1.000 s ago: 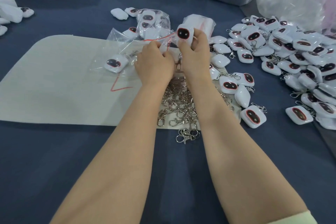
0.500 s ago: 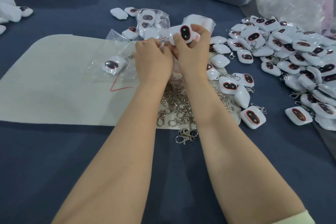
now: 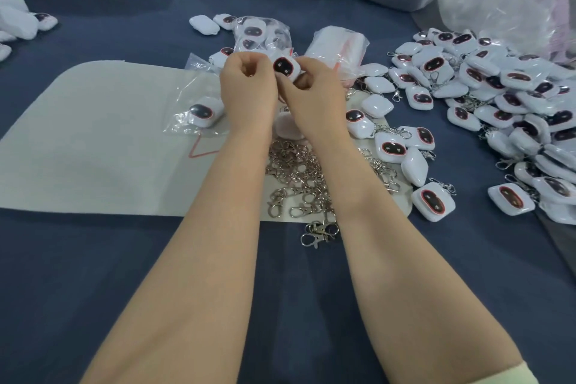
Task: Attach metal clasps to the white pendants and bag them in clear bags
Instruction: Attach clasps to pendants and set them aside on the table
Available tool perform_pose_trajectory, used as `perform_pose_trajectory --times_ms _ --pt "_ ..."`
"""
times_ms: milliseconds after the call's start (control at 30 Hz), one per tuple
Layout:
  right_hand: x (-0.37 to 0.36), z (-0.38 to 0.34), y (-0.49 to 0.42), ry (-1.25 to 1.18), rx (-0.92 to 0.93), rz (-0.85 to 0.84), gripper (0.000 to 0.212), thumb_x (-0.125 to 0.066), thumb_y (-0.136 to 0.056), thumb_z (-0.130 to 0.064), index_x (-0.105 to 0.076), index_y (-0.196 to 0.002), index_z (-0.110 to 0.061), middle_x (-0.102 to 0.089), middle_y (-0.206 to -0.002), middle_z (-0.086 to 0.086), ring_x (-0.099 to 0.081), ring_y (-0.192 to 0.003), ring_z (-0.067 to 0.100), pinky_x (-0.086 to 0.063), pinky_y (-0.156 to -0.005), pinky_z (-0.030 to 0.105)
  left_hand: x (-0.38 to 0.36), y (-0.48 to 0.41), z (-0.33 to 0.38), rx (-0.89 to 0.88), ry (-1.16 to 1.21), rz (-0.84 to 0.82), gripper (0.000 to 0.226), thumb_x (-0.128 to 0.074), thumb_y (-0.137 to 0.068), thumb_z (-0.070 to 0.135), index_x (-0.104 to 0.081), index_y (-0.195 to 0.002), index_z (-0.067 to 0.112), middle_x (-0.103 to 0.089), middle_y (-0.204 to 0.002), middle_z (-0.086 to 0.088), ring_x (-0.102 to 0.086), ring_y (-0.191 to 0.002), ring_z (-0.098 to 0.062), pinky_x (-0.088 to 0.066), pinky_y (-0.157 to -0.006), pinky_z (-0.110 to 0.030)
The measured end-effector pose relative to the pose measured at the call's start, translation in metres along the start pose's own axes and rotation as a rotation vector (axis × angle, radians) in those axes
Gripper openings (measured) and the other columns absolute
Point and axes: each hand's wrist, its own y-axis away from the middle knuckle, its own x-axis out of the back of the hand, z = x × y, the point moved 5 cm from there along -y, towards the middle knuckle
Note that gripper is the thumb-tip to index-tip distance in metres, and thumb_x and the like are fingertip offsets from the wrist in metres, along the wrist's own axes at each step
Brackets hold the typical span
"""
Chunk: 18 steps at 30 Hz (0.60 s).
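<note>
Right hand (image 3: 314,93) is gripping a pendant (image 3: 285,67) beyond the clasps (image 3: 299,178); left hand (image 3: 249,81) is curling alongside, hold unclear. Likely bagging, needing fine alignment next.

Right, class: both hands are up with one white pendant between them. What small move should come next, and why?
Probably ease the pendant toward the left hand. The right hand grips it, face showing; the left curls right beside it, though what it pinches is hidden. Loose clasps and a bagged pendant lie nearby, so joining or bagging could fit.
</note>
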Motion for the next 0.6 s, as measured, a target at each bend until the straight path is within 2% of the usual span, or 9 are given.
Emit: perform_pose_trajectory --times_ms 100,167,233,300,367,400,467,533,600 --pt "-0.002 -0.001 0.001 -0.071 -0.020 -0.007 0.042 -0.066 -0.090 -0.021 -0.050 -0.128 -0.011 -0.050 -0.060 -0.008 -0.047 -0.057 0.003 -0.038 -0.062 0.018 0.002 0.000 0.004 -0.070 -0.040 0.019 0.017 -0.052 -0.088 0.008 -0.055 -0.078 0.022 -0.056 -0.074 0.010 -0.055 -0.073 -0.009 -0.048 -0.077 -0.026" --pt "-0.001 -0.001 0.001 -0.104 -0.022 0.026 0.035 -0.066 -0.090 -0.022 -0.046 -0.117 -0.012 -0.053 -0.060 -0.007 -0.050 -0.058 0.005 -0.041 -0.064 0.020 0.004 0.001 0.009 -0.128 -0.072 0.050 0.017 -0.051 -0.086 0.006 -0.056 -0.082 0.021 -0.058 -0.079 0.008 -0.058 -0.078 -0.012 -0.050 -0.081 -0.029" --pt "-0.001 -0.002 0.003 -0.083 -0.018 0.040 0.024 -0.065 -0.091 -0.023 -0.047 -0.103 -0.013 -0.057 -0.062 -0.005 -0.051 -0.051 -0.001 -0.038 -0.057 0.011 0.003 0.004 0.014 -0.198 -0.113 0.057 0.020 -0.050 -0.084 0.003 -0.054 -0.081 0.023 -0.061 -0.089 0.002 -0.061 -0.088 -0.017 -0.051 -0.084 -0.035" --pt "-0.003 -0.002 0.003 -0.150 -0.041 0.011 0.015 -0.060 -0.095 -0.020 -0.055 -0.104 -0.008 -0.065 -0.073 0.003 -0.054 -0.052 -0.003 -0.039 -0.054 0.008 0.001 0.008 0.019 -0.252 -0.132 0.051 0.019 -0.049 -0.084 0.002 -0.056 -0.084 0.020 -0.063 -0.095 -0.001 -0.061 -0.093 -0.019 -0.050 -0.085 -0.033" --pt "-0.005 -0.004 0.003 -0.270 -0.065 -0.044 0.018 -0.052 -0.099 -0.011 -0.059 -0.113 -0.003 -0.070 -0.090 0.013 -0.061 -0.066 0.009 -0.048 -0.060 0.017 0.001 0.008 0.022 -0.268 -0.114 0.055 0.017 -0.050 -0.085 0.002 -0.058 -0.088 0.016 -0.062 -0.092 0.003 -0.059 -0.092 -0.016 -0.048 -0.081 -0.022" --pt "-0.004 -0.005 0.002 -0.290 -0.053 -0.062 0.021 -0.048 -0.099 -0.007 -0.060 -0.115 -0.003 -0.070 -0.095 0.014 -0.061 -0.071 0.013 -0.050 -0.064 0.021 0.003 0.007 0.023 -0.264 -0.094 0.067 0.016 -0.051 -0.085 0.002 -0.059 -0.089 0.015 -0.060 -0.089 0.006 -0.058 -0.090 -0.014 -0.046 -0.078 -0.016" --pt "-0.002 -0.005 -0.001 -0.232 -0.003 -0.065 0.025 -0.047 -0.098 -0.003 -0.065 -0.115 -0.007 -0.068 -0.096 0.007 -0.056 -0.073 0.008 -0.046 -0.068 0.021 0.008 0.004 0.027 -0.253 -0.063 0.102 0.017 -0.051 -0.085 0.001 -0.058 -0.087 0.016 -0.057 -0.085 0.009 -0.056 -0.086 -0.011 -0.043 -0.074 -0.010" --pt "-0.001 -0.009 -0.004 -0.105 0.057 -0.061 0.027 -0.050 -0.095 -0.002 -0.069 -0.112 -0.010 -0.064 -0.101 0.004 -0.051 -0.069 0.000 -0.041 -0.067 0.015 0.013 0.002 0.031 -0.254 -0.063 0.124 0.017 -0.051 -0.084 0.001 -0.059 -0.085 0.016 -0.059 -0.085 0.006 -0.056 -0.085 -0.012 -0.045 -0.076 -0.014" --pt "-0.007 -0.015 -0.003 -0.054 0.107 -0.145 0.029 -0.049 -0.094 0.003 -0.068 -0.114 -0.005 -0.064 -0.107 0.010 -0.058 -0.076 0.003 -0.043 -0.069 0.016 0.013 0.003 0.036 -0.274 -0.072 0.118 0.016 -0.052 -0.084 0.001 -0.059 -0.085 0.016 -0.060 -0.085 0.004 -0.057 -0.083 -0.012 -0.047 -0.081 -0.021"
